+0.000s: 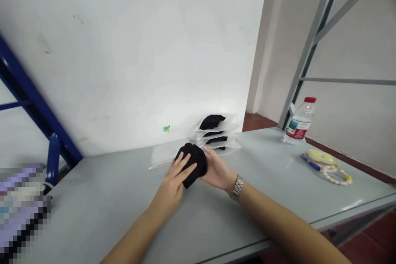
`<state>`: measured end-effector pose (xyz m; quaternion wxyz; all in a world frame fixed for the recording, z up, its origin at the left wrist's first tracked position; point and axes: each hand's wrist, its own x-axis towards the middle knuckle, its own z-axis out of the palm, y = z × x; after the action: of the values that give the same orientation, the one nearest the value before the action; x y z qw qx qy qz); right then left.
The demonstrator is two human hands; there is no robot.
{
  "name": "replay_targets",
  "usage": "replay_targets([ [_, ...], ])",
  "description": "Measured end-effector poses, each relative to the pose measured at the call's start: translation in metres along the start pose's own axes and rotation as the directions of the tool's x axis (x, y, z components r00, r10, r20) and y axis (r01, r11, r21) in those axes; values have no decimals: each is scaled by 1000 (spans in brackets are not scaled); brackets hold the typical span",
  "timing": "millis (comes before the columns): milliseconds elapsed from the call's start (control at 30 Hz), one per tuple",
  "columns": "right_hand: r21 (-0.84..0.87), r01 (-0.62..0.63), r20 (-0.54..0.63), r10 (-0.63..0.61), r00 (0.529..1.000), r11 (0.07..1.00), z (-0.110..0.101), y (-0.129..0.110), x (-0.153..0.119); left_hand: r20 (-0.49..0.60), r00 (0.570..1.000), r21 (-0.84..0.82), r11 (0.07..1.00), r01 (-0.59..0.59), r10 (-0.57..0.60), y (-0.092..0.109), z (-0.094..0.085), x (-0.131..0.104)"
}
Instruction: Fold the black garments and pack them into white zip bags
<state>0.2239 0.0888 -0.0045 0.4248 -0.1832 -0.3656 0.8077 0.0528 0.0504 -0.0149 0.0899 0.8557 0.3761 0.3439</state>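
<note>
A bunched black cloth item (195, 161) is between my two hands above the grey table. My left hand (176, 179) presses on its left side with the fingers over it. My right hand (218, 171) wears a metal watch at the wrist and cups the right side of the cloth. Behind the cloth, a flat translucent bag (162, 154) lies on the table by the wall. Just right of that bag is a stack of translucent bags (232, 126) with black items inside.
On the right of the grey table (108, 198) stand a red-capped bottle (298, 123), a yellow case (321, 157), a blue pen (312, 163) and a beaded loop (338, 179). A white wall rises behind. Blue and grey metal frames flank it.
</note>
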Motion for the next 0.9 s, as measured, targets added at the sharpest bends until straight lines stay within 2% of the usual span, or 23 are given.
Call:
replay_targets([
  [67, -40, 78, 21, -77, 997, 996, 3, 4, -1, -5, 997, -101, 992, 77, -78, -6, 3, 1],
  [100, -83, 88, -32, -91, 995, 993, 3, 7, 0, -4, 992, -146, 982, 122, -124, -10, 3, 2],
  [167, -130, 41, -218, -69, 974, 991, -2, 12, 4, -31, 971, -161, 960, 230, -238, -23, 1, 6],
  [233, -90, 8, -375, -41, 926, 996, -11, 13, 8, -106, 930, -80, 935, 344, -352, -42, -1, 9],
  [267, -58, 13, -412, -36, 910, 998, -15, 13, 11, -137, 911, -28, 921, 388, -388, -52, -1, 11],
  [367, -20, 54, -429, -57, 901, 998, -24, 11, 15, -159, 891, 74, 895, 441, -426, -80, 0, 16],
  [467, 2, 17, -389, -15, 921, 1000, -24, 15, 16, -156, 888, 120, 884, 452, -433, -91, 1, 20],
  [567, 34, -46, -300, 54, 952, 998, -19, 22, 14, -131, 894, 111, 890, 443, -429, -82, -2, 20],
  [733, 12, -54, -236, 55, 970, 998, -9, 30, 13, -82, 893, -5, 897, 443, -442, -47, -8, 15],
  [900, -86, -57, -217, 37, 976, 995, -10, 30, 11, -197, 858, -116, 880, 460, -475, -28, -15, 16],
])
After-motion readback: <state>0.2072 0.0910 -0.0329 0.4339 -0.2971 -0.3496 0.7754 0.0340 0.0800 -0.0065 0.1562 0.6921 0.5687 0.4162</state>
